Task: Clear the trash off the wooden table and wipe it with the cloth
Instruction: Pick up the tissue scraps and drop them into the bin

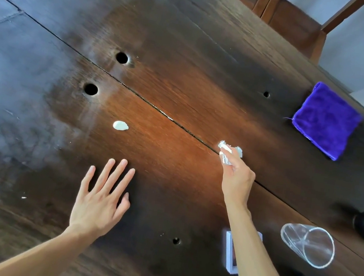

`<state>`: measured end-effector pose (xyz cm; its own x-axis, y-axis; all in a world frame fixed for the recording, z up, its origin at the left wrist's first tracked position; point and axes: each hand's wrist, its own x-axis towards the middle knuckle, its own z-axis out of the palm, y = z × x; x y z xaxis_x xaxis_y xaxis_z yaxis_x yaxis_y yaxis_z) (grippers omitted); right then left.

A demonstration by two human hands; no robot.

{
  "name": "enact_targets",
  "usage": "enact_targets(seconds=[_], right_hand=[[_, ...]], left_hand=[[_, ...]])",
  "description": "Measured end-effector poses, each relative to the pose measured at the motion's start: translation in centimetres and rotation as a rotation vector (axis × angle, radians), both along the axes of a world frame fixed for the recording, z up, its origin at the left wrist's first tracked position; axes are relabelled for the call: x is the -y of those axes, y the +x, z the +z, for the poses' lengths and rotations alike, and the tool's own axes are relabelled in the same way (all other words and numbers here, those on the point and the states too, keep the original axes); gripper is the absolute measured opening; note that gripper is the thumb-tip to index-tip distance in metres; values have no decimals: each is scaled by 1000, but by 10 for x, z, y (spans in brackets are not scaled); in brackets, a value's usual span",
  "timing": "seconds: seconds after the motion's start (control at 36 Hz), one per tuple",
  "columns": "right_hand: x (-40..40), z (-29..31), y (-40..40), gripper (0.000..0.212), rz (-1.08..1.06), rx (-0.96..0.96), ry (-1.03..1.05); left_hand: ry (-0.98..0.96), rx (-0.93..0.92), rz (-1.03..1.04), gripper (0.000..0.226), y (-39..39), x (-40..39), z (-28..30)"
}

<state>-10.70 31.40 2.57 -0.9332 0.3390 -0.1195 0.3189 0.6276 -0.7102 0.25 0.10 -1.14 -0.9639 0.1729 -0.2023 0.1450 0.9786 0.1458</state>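
Head view: a crumpled foil scrap (229,152) is pinched by the right hand (237,180) over the wooden table (183,91). The left hand (99,201) is held flat, fingers spread. A white blob (120,125) is seen at 12 o'clock from it, the purple cloth (326,120) at 2 o'clock.

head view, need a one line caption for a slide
Right hand pinches crumpled foil off the wooden table, left hand open beside it, purple cloth waiting.
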Motion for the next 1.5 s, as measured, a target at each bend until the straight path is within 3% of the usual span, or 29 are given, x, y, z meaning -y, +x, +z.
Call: enact_targets(seconds=[0.33, 0.5, 0.61, 0.67, 0.86, 0.94, 1.25, 1.5], right_hand=[[16, 33, 61, 25, -151, 175, -165], [28, 64, 96, 26, -226, 201, -226], [36, 89, 116, 24, -266, 218, -275], [39, 103, 126, 24, -284, 214, -292], [47, 159, 153, 31, -318, 129, -285], [49, 177, 163, 35, -317, 73, -269], [54, 252, 208, 30, -321, -113, -251], [68, 275, 249, 30, -368, -245, -199]], left_hand=[[1, 83, -19, 63, -3, 2, 2], [-8, 300, -31, 71, -10, 3, 16], [78, 459, 34, 63, -24, -5, 56], [161, 405, 32, 60, -25, -8, 77], [252, -100, -76, 51, -11, -29, 155], [263, -201, -84, 52, -5, -38, 179], [184, -281, -91, 58, 41, -67, 268], [196, -287, -169, 56, 65, -67, 280]])
